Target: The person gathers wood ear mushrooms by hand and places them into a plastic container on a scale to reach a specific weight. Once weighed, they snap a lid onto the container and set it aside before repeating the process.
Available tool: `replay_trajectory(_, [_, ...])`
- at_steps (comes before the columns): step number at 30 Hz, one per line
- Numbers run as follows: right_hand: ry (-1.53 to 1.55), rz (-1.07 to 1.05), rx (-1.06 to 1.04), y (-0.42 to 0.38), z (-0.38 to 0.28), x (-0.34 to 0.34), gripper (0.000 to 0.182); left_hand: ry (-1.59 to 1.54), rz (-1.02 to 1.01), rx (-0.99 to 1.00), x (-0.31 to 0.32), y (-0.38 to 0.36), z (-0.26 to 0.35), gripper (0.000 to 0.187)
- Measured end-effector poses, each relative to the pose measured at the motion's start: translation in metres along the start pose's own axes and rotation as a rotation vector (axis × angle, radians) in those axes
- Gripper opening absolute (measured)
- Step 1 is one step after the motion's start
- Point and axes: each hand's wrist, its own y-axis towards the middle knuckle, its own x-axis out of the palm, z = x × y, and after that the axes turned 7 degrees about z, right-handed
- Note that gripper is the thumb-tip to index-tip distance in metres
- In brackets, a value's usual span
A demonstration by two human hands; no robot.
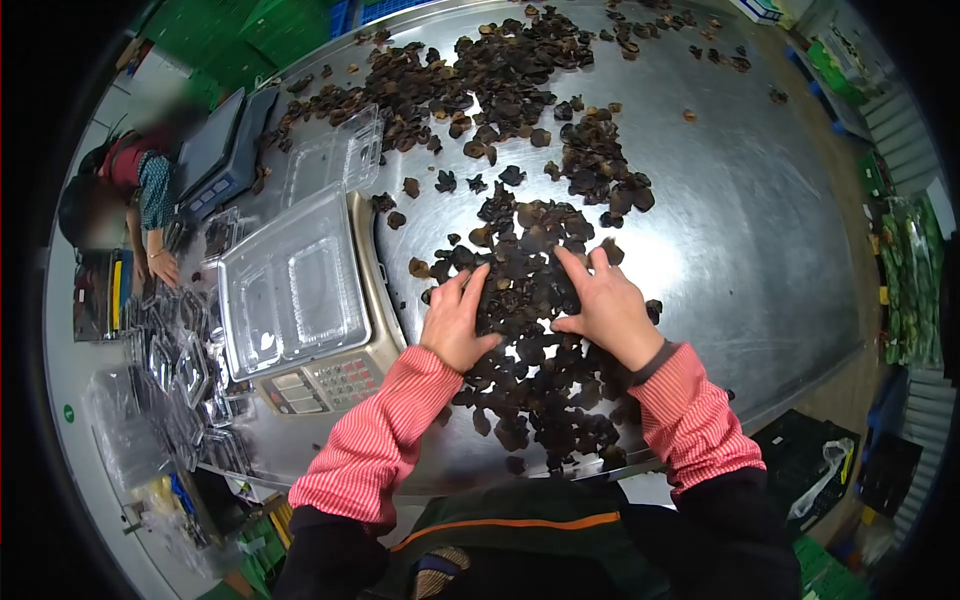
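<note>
Dark brown wood ear mushrooms (525, 265) lie in a loose pile on the steel table, right in front of me. My left hand (457, 322) rests at the pile's left side, fingers apart and touching the pieces. Opposite it, my right hand (606, 308) spreads its fingers over the right side of the pile. Neither hand has a mushroom lifted in it. Left of the pile stands a weighing scale (345, 385) with a keypad, and an open clear plastic container (297, 280) sits on top of it.
More mushrooms (480, 75) cover the far part of the steel table (740, 210). A second clear container (335, 160) lies behind the scale. Stacked clear plastic packs (185, 365) crowd the left. A co-worker's hand (162, 268) reaches in there beside another scale (225, 150).
</note>
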Motion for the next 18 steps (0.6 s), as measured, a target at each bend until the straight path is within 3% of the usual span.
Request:
replay_trajectory(2, [-0.016,0.008,-0.02,0.011,-0.008,0.015,0.099,0.009,-0.019,-0.015,0.008,0.016,0.004,0.109])
replay_trajectory(6, [0.195,-0.003,0.027,0.028,-0.024,0.038,0.074,-0.064,-0.005,-0.037,0.025,0.036,-0.004,0.093])
replay_trajectory(7, [0.288,0.004,0.065,0.026,-0.025,0.04,0.062,-0.132,0.046,-0.039,0.029,0.033,-0.007,0.085])
replay_trajectory(11, [0.738,0.03,0.105,0.015,-0.002,0.076,0.053,-0.451,0.151,-0.093,0.048,0.015,0.0,0.075])
replay_trajectory(14, [1.021,-0.081,0.283,0.003,-0.014,0.054,0.051,-0.584,0.17,-0.128,0.046,0.003,0.016,0.071])
replay_trajectory(18, [1.054,-0.018,0.156,-0.002,-0.053,0.014,0.049,-0.583,0.216,-0.091,-0.007,-0.01,0.028,0.068])
